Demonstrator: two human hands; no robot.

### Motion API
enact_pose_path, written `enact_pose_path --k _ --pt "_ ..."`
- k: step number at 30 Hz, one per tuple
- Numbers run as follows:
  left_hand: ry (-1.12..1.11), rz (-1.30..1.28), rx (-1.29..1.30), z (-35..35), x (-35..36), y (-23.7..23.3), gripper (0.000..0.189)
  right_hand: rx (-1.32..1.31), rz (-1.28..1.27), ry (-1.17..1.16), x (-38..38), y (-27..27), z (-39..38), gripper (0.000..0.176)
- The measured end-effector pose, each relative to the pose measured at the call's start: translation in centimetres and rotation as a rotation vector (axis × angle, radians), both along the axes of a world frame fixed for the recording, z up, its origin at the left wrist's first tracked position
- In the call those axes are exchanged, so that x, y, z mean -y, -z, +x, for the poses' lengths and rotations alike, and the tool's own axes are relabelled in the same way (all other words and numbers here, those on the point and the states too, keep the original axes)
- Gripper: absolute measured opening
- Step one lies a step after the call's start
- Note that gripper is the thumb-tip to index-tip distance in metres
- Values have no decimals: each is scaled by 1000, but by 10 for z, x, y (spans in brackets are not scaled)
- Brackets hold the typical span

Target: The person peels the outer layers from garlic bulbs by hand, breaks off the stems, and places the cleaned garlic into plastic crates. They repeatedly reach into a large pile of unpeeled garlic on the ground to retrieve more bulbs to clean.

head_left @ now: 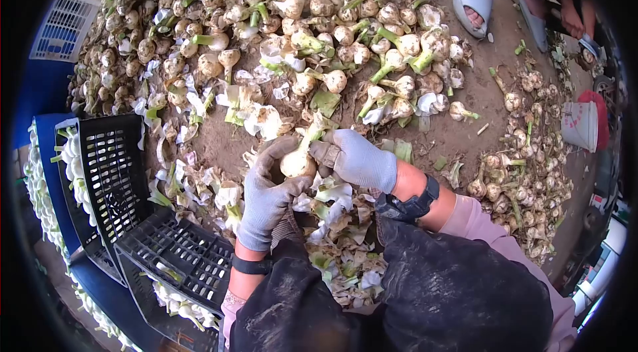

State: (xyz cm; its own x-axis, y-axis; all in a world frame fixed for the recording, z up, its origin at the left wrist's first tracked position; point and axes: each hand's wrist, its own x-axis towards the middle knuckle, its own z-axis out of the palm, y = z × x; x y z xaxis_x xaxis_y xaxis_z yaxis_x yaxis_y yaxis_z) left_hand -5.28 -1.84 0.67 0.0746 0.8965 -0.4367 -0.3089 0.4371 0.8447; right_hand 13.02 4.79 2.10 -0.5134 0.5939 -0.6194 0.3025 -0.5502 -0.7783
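A garlic bulb (297, 165) with a short green stalk sits in my left hand (260, 196), whose gloved fingers and thumb curl around its sides and base. My right hand (362, 161), also in a grey glove, is closed, with thumb and fingers pinched against the bulb's right side near its neck. What exactly lies between those fingertips is partly hidden. Below both hands, loose peeled garlic skins (342, 246) are heaped between my knees. More skins and stalk scraps (262, 119) lie on the soil just beyond the bulb.
A big pile of unpeeled garlic (312, 6) spreads ahead; another heap (525, 173) lies right. Black slotted crates (113, 173) stand left, with white trimmed garlic (183, 305) in and around them. A white crate (61, 23), a bucket (579, 126) and another person's sandalled foot (474, 6) are farther off.
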Motion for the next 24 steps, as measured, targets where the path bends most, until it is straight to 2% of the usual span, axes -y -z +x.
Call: enact_pose_path --k 4,5,6,8,9,10,12,13,14,15,16,17,18,20,21,22,23,24 --pt "-41 46 9 -7 4 9 62 50 -107 30 4 -8 -4 32" --pt "-60 25 129 -4 3 2 57 71 -69 37 4 -6 -5 25" --pt "-64 20 121 -1 4 2 57 63 -74 32 7 -2 -5 25" --pt "-301 -22 428 1 3 5 51 330 587 -128 14 9 -3 18" --pt "-280 -17 377 0 4 16 50 434 780 -232 18 16 -4 24" --pt "-259 -94 597 -5 4 20 48 425 780 -233 19 22 -4 24" --pt "-301 -119 656 -3 0 11 53 203 950 -52 21 33 -6 33" --pt "-299 -120 652 -3 1 10 53 -16 708 169 28 47 -12 35" --pt "-194 -85 492 -3 2 9 57 -13 706 175 26 40 -11 35" --pt "-89 -47 334 -1 3 8 63 -139 354 202 19 27 -10 32" --pt "-88 -46 337 3 2 8 63 -260 1 220 13 21 -8 30" --pt "-30 -11 94 6 2 8 64 -234 106 196 11 26 -10 25" --pt "28 22 -153 7 3 7 66 -237 106 195 9 28 -8 25" --pt "-36 -19 -72 -3 6 14 60 -105 31 185 7 22 -4 25" --pt "-160 -34 -121 -4 2 12 57 -99 -38 150 9 15 -2 23" --pt "-254 46 -232 -6 -3 25 57 -270 37 90 16 20 -2 22" --pt "-258 45 -235 -8 -2 22 57 -237 108 48 22 18 -4 23" --pt "-154 110 -297 -8 -1 18 46 -201 180 5 24 17 -5 23"
